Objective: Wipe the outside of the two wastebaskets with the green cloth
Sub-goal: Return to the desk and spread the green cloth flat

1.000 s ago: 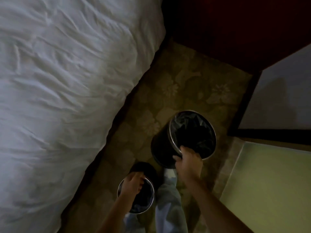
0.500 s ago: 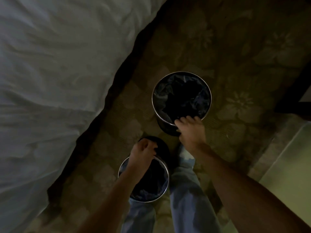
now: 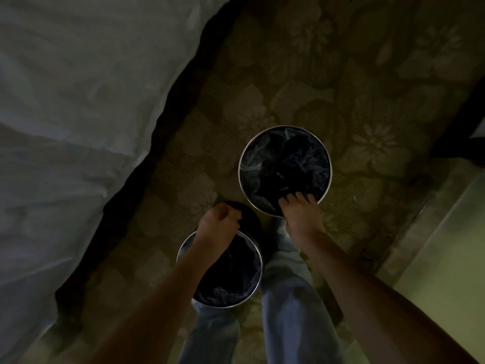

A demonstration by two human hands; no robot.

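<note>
1. Two round baskets are seen from above on a flower-patterned carpet point(image 3: 301, 82), each lined with a dark bag and edged with a bright metal rim.
2. The far basket point(image 3: 285, 143) is gripped at its near rim by the right hand point(image 3: 301, 216), its fingers point(image 3: 294, 198) hooked inside.
3. The near basket point(image 3: 231, 285) is held at its far rim by the left hand point(image 3: 219, 227), curled into a fist.
4. Two legs point(image 3: 286, 298) in pale trousers are shown beside the near basket.
5. One white bed point(image 3: 78, 101) lies to the left.
6. No green cloth can be made out.
</note>
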